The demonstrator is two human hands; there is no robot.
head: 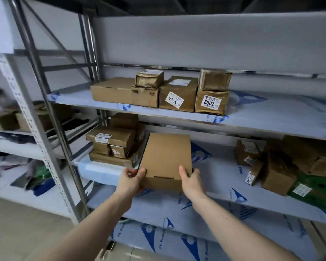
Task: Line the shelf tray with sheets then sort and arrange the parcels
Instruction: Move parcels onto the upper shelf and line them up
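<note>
- Both hands hold one flat brown box (165, 159) over the middle shelf (224, 185); the left hand (130, 180) grips its near left corner, thumb on top, and the right hand (190, 180) grips the near right corner the same way.
- The box's long axis runs from the hands toward 12 o'clock, into the shelf, its far end tilted slightly up and leaning a touch toward 1 o'clock.
- The near short edge, the one with the tuck flap, sits between the two hands, so neither hand is clearly nearer; they share the load about evenly.
- Just beside the box at 10 o'clock stands a stack of parcels (114, 146) on a pale tray (94, 167); the box's left long edge runs close along it, and I cannot tell whether they touch.
- At 3 o'clock, well apart, lies a loose heap of boxes (277, 166) with a green carton (312, 187) at its near edge.
- The printed film sheet (220, 166) already covers the shelf under and beyond the box, so lining looks done here and sorting is under way.
- My judgement: the open stretch of sheet lies straight ahead at 12 to 1 o'clock, so a forward slide along the long axis would seat the box beside the stack.
- On the shelf above, at 12 o'clock, a row of labelled parcels (169, 93) stands side by side.
</note>
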